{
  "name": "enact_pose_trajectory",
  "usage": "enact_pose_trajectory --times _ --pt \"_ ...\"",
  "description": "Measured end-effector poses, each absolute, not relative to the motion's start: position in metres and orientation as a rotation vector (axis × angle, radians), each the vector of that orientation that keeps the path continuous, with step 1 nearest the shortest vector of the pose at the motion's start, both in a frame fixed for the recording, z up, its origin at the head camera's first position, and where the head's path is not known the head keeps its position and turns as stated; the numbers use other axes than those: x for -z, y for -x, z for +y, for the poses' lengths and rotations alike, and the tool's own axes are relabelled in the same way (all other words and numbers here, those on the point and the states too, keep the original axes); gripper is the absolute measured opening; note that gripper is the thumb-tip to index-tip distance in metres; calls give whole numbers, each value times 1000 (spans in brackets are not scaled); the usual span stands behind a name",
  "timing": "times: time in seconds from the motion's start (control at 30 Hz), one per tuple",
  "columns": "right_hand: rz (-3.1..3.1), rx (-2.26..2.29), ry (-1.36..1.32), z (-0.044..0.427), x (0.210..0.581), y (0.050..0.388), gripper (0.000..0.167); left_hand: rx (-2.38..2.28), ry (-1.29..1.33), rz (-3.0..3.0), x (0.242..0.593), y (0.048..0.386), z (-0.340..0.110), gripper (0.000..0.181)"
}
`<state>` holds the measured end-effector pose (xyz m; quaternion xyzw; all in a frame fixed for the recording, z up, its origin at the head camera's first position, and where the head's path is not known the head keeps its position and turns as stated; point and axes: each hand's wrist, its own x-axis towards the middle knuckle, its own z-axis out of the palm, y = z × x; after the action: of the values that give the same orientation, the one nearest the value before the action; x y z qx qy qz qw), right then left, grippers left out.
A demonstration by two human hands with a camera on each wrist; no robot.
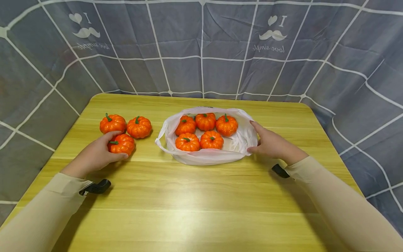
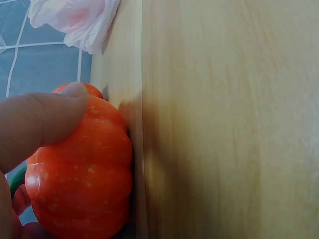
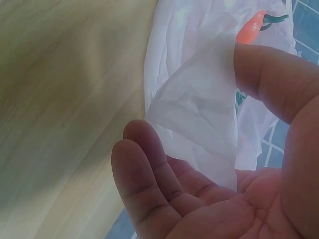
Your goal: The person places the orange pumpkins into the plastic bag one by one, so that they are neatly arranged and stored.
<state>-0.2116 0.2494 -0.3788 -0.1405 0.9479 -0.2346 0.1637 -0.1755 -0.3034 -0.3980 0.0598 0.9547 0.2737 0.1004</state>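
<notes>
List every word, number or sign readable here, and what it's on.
"I" plus a heart, mirrored: left on the curtain, above a mustache.
"love simple", mirrored: under that mustache.
"I" plus a heart, mirrored: right on the curtain, above another mustache.
"love simple", mirrored: under that one.
Green print on the bag: too small and hidden to read.

Head view was bright, light apparently from above; white glare sat on the yellow wood-grain bench (image 1: 185,227), highlights on the shiny orange ribbed pumpkins (image 1: 187,142). Soft shadows fell inward of both beige sleeves (image 1: 41,211). Wide-angle distortion bowed the lines of the grey cloth backdrop (image 1: 177,31) near the edges. Left wrist view was dimmer, soft, with dark shadow beside the nearest pumpkin. Right wrist looked hazy, the thin white plastic bag (image 3: 194,109) low-contrast.
</notes>
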Motion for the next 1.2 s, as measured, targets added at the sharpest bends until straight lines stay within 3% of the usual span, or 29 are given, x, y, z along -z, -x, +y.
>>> enact_pose_trajectory --times 0.3,0.63,0.97,1.2 --pt "2717 655 398 250 382 212 111 -838 -161 2850 396 173 -302 99" --pt "2725 658 414 249 384 211 110 -978 -191 2854 370 169 -276 98" --pt "2718 686 418 248 385 211 111 -1133 -474 2862 344 171 -206 88" --pt "2721 682 424 247 385 210 112 -1175 -620 2768 338 186 -146 91"
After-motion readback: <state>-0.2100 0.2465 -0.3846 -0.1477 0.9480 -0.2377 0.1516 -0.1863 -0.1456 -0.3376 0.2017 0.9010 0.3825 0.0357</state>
